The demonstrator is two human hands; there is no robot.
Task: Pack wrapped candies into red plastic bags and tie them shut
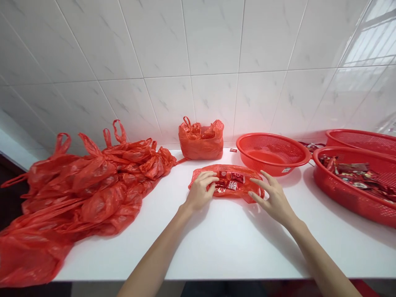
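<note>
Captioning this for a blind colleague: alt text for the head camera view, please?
A left hand and right hand touch a red plastic bag of small packets lying on a white counter. A pile of red bags lies to the left; a filled bag, an empty red basket and a basket of packets stand behind and right.

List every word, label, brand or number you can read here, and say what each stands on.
No text can be read in full.
Small red packets in the flat red plastic bag: white lettering, too blurred.
White sticker on the empty round red mesh basket: too small.
Wrapped packets in the red mesh basket at right: print unreadable.
Loose small red packet on the white table: too small.
</note>
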